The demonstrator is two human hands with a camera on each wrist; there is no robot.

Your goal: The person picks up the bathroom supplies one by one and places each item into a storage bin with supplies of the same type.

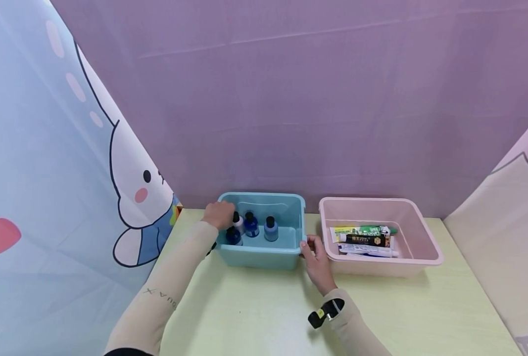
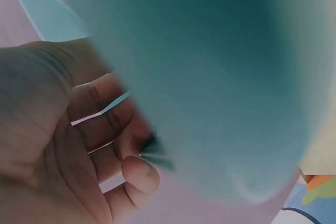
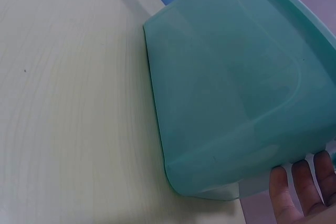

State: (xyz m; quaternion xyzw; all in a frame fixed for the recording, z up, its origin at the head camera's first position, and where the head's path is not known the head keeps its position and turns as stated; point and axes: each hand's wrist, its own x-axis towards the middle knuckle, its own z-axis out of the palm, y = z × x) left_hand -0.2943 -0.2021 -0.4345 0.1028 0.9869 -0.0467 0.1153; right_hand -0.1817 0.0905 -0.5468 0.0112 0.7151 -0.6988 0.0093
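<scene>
A teal plastic bin point(image 1: 259, 258) is on the table, holding several dark-capped bottles, among them a blue bottle point(image 1: 270, 230) and a darker blue one point(image 1: 251, 226). The person's left hand point(image 1: 219, 214) grips the bin's left rim; the left wrist view shows its curled fingers point(image 2: 100, 114) beside the blurred teal wall point(image 2: 220, 103). At the front right corner, the right hand point(image 1: 318, 264) holds the rim with thumb and fingers. Its fingertips point(image 3: 302, 174) touch the bin's end in the right wrist view, while the thumb is out of sight there.
Just right of the teal bin stands a pink bin point(image 1: 379, 269) with several toothpaste tubes point(image 1: 366, 241) in it. The pale wood table point(image 1: 255, 306) meets a purple cloth point(image 1: 290, 123) at the back. Printed cloth point(image 1: 68, 198) hangs at the left.
</scene>
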